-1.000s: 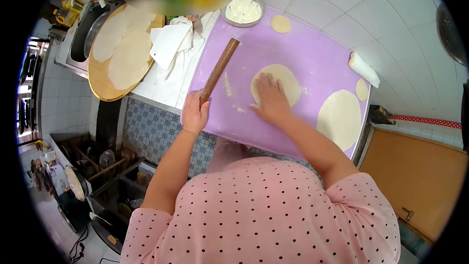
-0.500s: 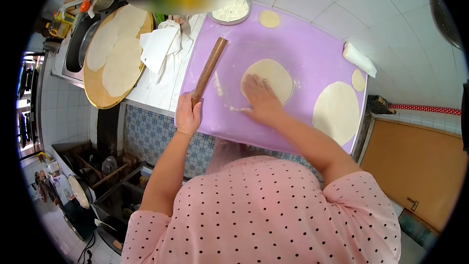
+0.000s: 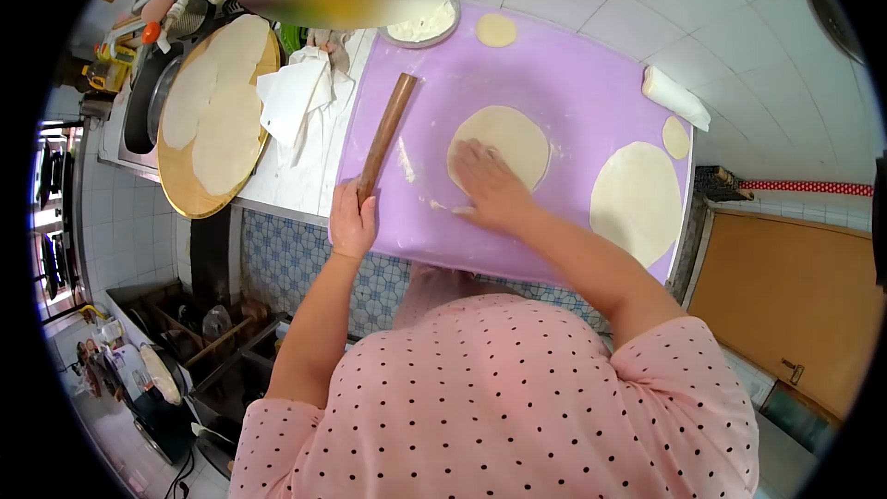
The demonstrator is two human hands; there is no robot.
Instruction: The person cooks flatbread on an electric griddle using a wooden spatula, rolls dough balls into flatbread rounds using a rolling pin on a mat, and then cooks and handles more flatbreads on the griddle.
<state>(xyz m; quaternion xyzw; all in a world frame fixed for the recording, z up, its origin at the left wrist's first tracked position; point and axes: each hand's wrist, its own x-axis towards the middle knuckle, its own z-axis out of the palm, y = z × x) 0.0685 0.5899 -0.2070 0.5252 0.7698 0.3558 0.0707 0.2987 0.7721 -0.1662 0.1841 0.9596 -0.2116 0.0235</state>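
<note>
My left hand point(image 3: 352, 219) is closed round the near end of a wooden rolling pin point(image 3: 386, 134), which lies slanting along the left side of the purple mat point(image 3: 517, 65). Flat on the left part of a round dough sheet point(image 3: 513, 143) rests my right hand point(image 3: 490, 187), its fingers spread and holding nothing. A larger rolled dough sheet point(image 3: 636, 201) lies at the mat's right side, with a small dough round point(image 3: 676, 138) just beyond it. Another small dough round point(image 3: 496, 30) sits near the back edge. Streaks of flour mark the mat between my hands.
A bowl of flour point(image 3: 431, 24) stands at the back left of the mat. Further left, a round board point(image 3: 189, 203) holds several overlapping dough sheets beside the sink. White cloths point(image 3: 297, 97) lie on the counter. A white roll point(image 3: 675, 97) rests by the tiled wall.
The view has shifted slightly. My right hand stays on the dough sheet with little visible movement, and my left hand still grips the rolling pin.
</note>
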